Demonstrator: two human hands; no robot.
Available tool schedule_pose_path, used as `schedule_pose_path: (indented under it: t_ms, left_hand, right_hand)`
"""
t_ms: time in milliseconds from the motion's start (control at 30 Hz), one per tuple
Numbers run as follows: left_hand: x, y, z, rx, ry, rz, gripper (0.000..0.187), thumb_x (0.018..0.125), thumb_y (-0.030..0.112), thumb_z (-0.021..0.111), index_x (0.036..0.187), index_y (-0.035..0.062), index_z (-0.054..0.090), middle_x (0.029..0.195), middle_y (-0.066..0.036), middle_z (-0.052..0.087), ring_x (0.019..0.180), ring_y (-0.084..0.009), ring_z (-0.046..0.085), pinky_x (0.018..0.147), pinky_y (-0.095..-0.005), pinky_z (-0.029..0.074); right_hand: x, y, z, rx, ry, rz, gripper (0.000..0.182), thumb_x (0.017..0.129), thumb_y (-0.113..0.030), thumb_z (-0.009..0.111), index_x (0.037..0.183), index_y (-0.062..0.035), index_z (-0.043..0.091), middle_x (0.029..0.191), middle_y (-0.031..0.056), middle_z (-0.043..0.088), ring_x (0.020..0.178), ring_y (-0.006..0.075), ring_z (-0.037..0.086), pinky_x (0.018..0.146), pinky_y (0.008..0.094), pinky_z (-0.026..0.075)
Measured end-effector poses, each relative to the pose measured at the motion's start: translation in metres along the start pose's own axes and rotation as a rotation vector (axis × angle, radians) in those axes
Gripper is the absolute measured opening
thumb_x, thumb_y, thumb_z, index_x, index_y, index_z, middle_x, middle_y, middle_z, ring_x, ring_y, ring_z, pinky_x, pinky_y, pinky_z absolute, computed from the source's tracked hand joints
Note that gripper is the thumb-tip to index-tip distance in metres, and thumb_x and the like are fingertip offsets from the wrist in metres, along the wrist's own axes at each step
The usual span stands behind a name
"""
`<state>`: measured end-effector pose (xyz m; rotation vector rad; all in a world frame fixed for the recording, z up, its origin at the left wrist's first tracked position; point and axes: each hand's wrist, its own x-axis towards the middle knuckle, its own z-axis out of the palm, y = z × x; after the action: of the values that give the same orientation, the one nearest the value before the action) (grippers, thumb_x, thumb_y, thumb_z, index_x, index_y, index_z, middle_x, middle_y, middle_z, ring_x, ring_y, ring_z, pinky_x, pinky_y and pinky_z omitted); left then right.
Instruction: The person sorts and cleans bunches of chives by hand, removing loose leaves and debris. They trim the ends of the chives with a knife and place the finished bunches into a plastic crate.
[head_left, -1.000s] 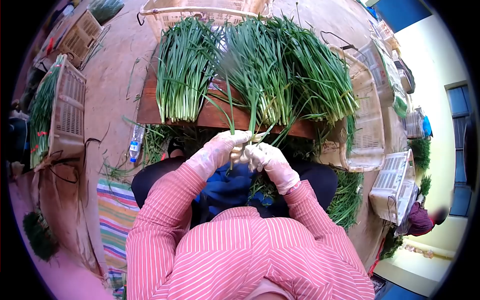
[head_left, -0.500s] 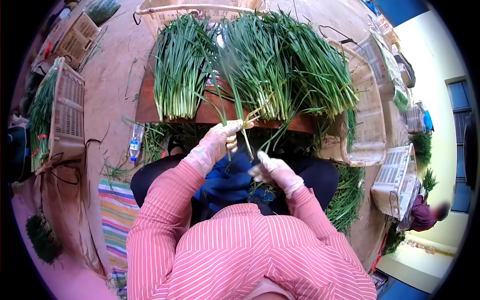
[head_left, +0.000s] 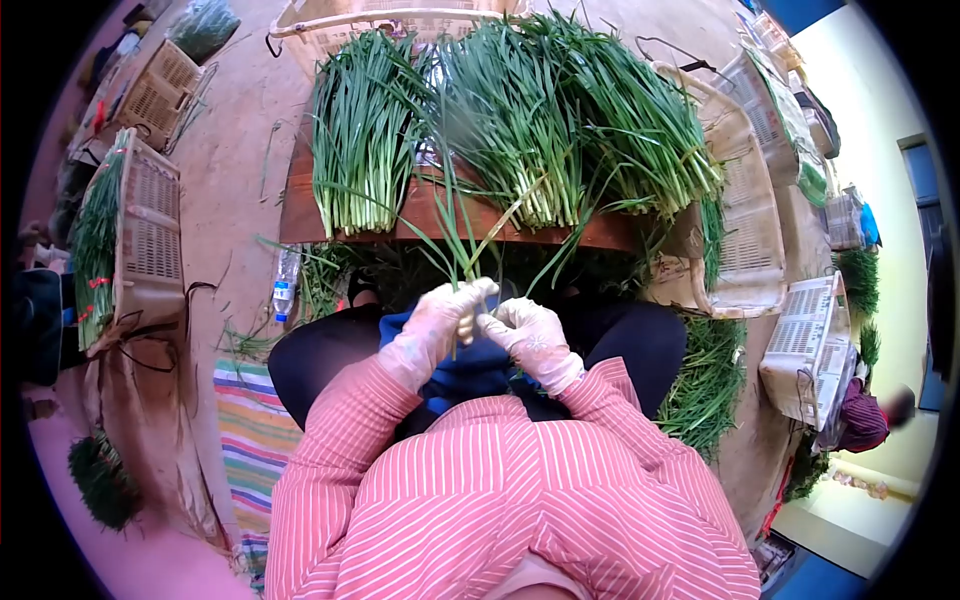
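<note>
My left hand (head_left: pixel 440 325), in a pale glove, is closed around a few garlic chives (head_left: pixel 458 235). Their green leaves fan up towards the table edge, with a yellowed leaf among them. Close beside it, my gloved right hand (head_left: pixel 535 340) has thumb and fingers pinched together near the lower ends of these stalks; what lies in the pinch is hidden. Beyond my hands, a left pile of garlic chives (head_left: pixel 365 140), a middle pile (head_left: pixel 515 130) and a right pile (head_left: pixel 640 120) lie on a low brown table (head_left: pixel 425 215), pale stems towards me.
Plastic crates stand around me: one at the right (head_left: pixel 745 220), a white one (head_left: pixel 805 350) and one at the left (head_left: pixel 150 225) with bundled greens. A water bottle (head_left: pixel 285 285) is left of my knees. Loose greens (head_left: pixel 705 390) lie by my right leg. A person (head_left: pixel 865 415) is at far right.
My right hand has moved up and left to the stalks and closed into a pinch. My left hand has come slightly lower, still holding the chives.
</note>
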<state>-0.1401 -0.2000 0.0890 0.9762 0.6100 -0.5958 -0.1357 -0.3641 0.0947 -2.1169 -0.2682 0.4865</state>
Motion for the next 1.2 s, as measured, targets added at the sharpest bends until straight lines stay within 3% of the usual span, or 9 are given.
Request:
schedule_pose_path:
  t_ms: [67,133,333,667,733,933,1000,1133,1200]
  left_hand:
    - [-0.007,-0.003,0.001,-0.014,-0.019,0.021,0.023,0.088,0.025,0.063,0.099,0.0053,0.068,0.064,0.004,0.051,0.048,-0.0062,0.039,0.046,-0.0226,0.033]
    - [-0.005,-0.008,-0.003,-0.003,-0.015,0.042,0.021,0.088,0.023,0.062,0.099,0.0060,0.068,0.064,0.004,0.052,0.050,-0.0060,0.041,0.046,-0.0222,0.033]
    - [-0.013,-0.009,-0.003,0.137,-0.058,0.009,0.021,0.085,0.025,0.065,0.095,0.0075,0.069,0.062,0.004,0.051,0.049,-0.0061,0.041,0.046,-0.0209,0.032]
    - [-0.062,-0.012,-0.023,0.401,-0.078,-0.034,0.031,0.091,0.034,0.056,0.087,0.0056,0.067,0.053,0.003,0.044,0.044,-0.0076,0.038,0.044,-0.0229,0.031]
    - [-0.093,0.001,-0.022,0.389,-0.133,-0.013,0.028,0.091,0.030,0.058,0.087,0.0030,0.065,0.053,0.004,0.044,0.044,-0.0058,0.037,0.044,-0.0217,0.030]
    - [-0.161,0.032,-0.031,0.139,-0.165,0.161,0.038,0.089,0.033,0.057,0.079,-0.0033,0.063,0.046,0.001,0.042,0.039,-0.0080,0.037,0.040,-0.0223,0.028]
    - [-0.147,0.039,-0.019,0.253,-0.042,0.322,0.042,0.090,0.038,0.055,0.080,-0.0021,0.061,0.046,0.001,0.042,0.039,-0.0087,0.038,0.039,-0.0221,0.028]
    - [-0.064,0.031,-0.020,-0.056,-0.269,0.279,0.040,0.098,0.035,0.046,0.096,-0.0018,0.062,0.057,0.000,0.049,0.049,-0.0090,0.044,0.049,-0.0237,0.036]
    - [-0.039,0.026,-0.005,-0.117,-0.208,0.237,0.041,0.099,0.035,0.045,0.100,-0.0024,0.061,0.070,-0.006,0.061,0.055,-0.0126,0.054,0.054,-0.0261,0.044]
  right_hand:
    - [-0.001,0.008,0.007,0.081,0.002,-0.076,0.027,0.085,-0.029,0.066,0.080,-0.0015,0.065,0.070,0.0078,0.063,0.063,0.0114,0.058,0.062,0.0265,0.046]
    - [-0.003,-0.003,-0.001,0.493,-0.134,0.260,0.027,0.087,-0.028,0.064,0.080,-0.0023,0.066,0.072,0.0051,0.064,0.063,0.0093,0.057,0.062,0.0250,0.046]
    - [0.033,-0.011,-0.025,0.546,-0.057,0.453,0.038,0.087,-0.043,0.061,0.096,-0.0065,0.064,0.087,-0.0006,0.064,0.073,0.0076,0.054,0.065,0.0210,0.040]
    - [0.049,0.006,-0.037,0.614,0.116,0.225,0.023,0.089,-0.031,0.061,0.090,-0.0107,0.070,0.078,-0.0059,0.064,0.060,0.0005,0.048,0.054,0.0172,0.034]
    - [0.038,0.011,-0.052,0.487,0.189,0.226,0.019,0.087,-0.024,0.064,0.087,-0.0056,0.069,0.078,-0.0016,0.066,0.065,0.0036,0.055,0.059,0.0197,0.044]
    - [-0.006,0.044,-0.055,-1.084,-0.186,0.180,0.038,0.079,-0.042,0.065,0.084,-0.0048,0.069,0.091,0.0141,0.065,0.082,0.0314,0.064,0.073,0.0414,0.050]
    - [-0.007,0.025,-0.051,-0.878,0.023,-0.069,0.039,0.084,-0.043,0.061,0.085,-0.0053,0.069,0.093,0.0151,0.064,0.079,0.0326,0.063,0.073,0.0379,0.050]
    - [-0.001,-0.034,-0.035,0.327,-0.222,0.015,0.051,0.090,-0.049,0.052,0.094,-0.0008,0.067,0.088,0.0092,0.069,0.070,0.0198,0.065,0.063,0.0321,0.050]
    - [0.012,-0.044,-0.034,0.329,-0.445,0.196,0.040,0.090,-0.040,0.058,0.099,-0.0030,0.067,0.089,0.0051,0.069,0.070,0.0122,0.062,0.062,0.0265,0.048]
